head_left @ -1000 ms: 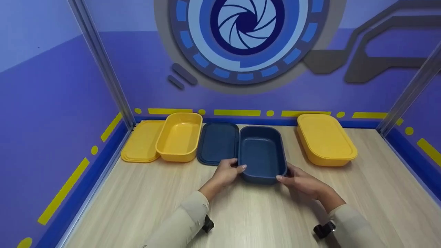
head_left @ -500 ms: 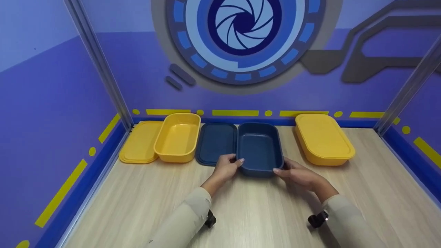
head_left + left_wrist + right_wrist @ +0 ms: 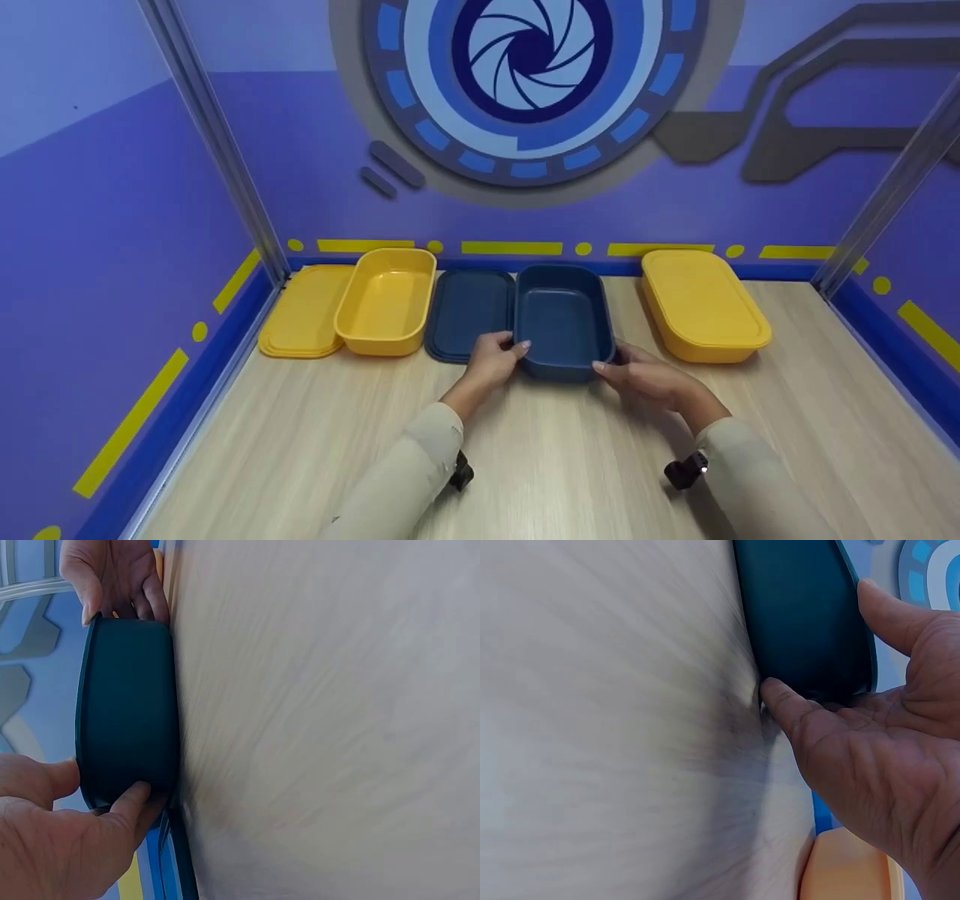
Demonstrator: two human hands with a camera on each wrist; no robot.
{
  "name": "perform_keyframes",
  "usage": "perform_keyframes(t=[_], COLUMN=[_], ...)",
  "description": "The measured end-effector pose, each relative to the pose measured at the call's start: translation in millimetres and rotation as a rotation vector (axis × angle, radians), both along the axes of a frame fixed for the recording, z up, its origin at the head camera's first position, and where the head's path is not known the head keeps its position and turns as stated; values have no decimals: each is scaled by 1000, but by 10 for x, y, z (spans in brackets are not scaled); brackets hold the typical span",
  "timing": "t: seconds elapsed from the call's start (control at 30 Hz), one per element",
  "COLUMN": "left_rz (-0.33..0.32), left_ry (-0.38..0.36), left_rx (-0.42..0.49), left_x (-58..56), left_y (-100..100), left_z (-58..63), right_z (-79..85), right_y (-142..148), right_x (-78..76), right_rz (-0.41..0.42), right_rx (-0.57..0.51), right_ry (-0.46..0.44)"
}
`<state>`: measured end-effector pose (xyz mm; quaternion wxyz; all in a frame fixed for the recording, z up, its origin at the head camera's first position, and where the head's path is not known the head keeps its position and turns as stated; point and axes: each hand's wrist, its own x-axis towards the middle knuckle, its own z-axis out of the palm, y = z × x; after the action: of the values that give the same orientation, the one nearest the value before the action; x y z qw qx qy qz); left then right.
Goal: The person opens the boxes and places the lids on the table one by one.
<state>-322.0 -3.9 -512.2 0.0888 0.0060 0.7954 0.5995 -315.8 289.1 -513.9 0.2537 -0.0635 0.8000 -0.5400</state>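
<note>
Between both hands an open dark blue food container (image 3: 564, 326) sits on the table, nothing inside it. At its near left corner my left hand (image 3: 491, 365) grips the wall, thumb at the rim and fingers on the outside, as the left wrist view also shows. The near right corner is held by my right hand (image 3: 651, 382), its thumb on the rim and fingers low along the side wall. A dark blue lid (image 3: 471, 315) lies flat just left of the container, close beside it.
Farther left stand an open yellow container (image 3: 386, 301) and a yellow lid (image 3: 304, 311) next to it. On the right is a lidded yellow container (image 3: 706, 304). A patterned wall (image 3: 525, 217) bounds the table's back.
Both hands have pushed the dark blue container away from me, toward the back wall, beside its lid. The grip is unchanged, and the yellow containers have stayed in place.
</note>
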Motion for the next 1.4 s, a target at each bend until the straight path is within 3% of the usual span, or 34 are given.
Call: perform_keyframes(t=[0.53, 0.8, 1.23, 1.4], left_rz=[5, 10, 55, 83], left_ry=[28, 44, 51, 55], left_rx=[7, -50, -75, -97], left_x=[-101, -158, -239, -261], left_y=[26, 38, 87, 104], left_z=[-16, 39, 27, 26], right_z=[17, 25, 10, 33], right_y=[-13, -29, -10, -18], right_x=[-77, -165, -209, -223], right_rz=[-22, -37, -76, -69], right_rx=[48, 25, 26, 72], right_ry=[-5, -22, -50, -41])
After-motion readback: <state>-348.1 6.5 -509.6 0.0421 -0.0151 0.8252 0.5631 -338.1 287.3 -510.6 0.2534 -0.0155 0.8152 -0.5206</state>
